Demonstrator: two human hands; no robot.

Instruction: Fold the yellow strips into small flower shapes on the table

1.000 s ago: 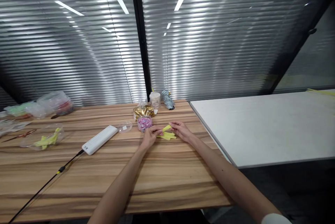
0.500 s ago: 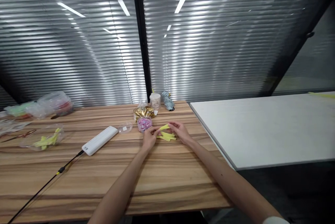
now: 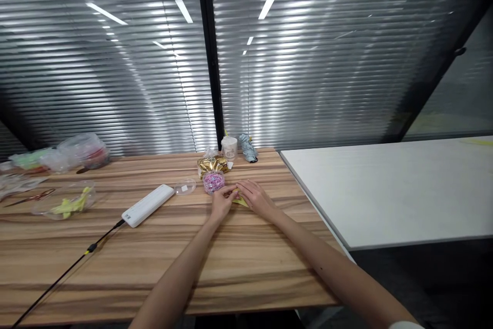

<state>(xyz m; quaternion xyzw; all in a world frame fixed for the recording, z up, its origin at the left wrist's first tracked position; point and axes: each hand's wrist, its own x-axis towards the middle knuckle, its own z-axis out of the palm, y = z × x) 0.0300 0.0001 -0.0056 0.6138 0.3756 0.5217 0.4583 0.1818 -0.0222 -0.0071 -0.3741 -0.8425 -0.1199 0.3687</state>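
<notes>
Just to the right of a round clear tub (image 3: 213,182) of small pink-purple pieces, my two hands meet over the tabletop. My left hand (image 3: 221,204) pinches a yellow strip at its left end. The fingers of my right hand (image 3: 256,199) are pressed together over the same strip, close to the left fingertips. They cover most of it. Below the fingers a bit of yellow strip (image 3: 241,202) shows; whether it is the held one or another lying on the table I cannot tell.
Behind the tub sit a gold foil packet (image 3: 212,165), a white cup (image 3: 229,148) and a grey-blue crumpled pouch (image 3: 248,148). To the left are a clear lid (image 3: 185,187), a white power bank (image 3: 148,206) with cable, a container (image 3: 42,209) of yellow pieces, and scissors (image 3: 33,197).
My right hand has moved left towards my left hand, bringing its end of the yellow strip over. The yellow strips, plainly seen before, are now mostly covered by my fingers.
</notes>
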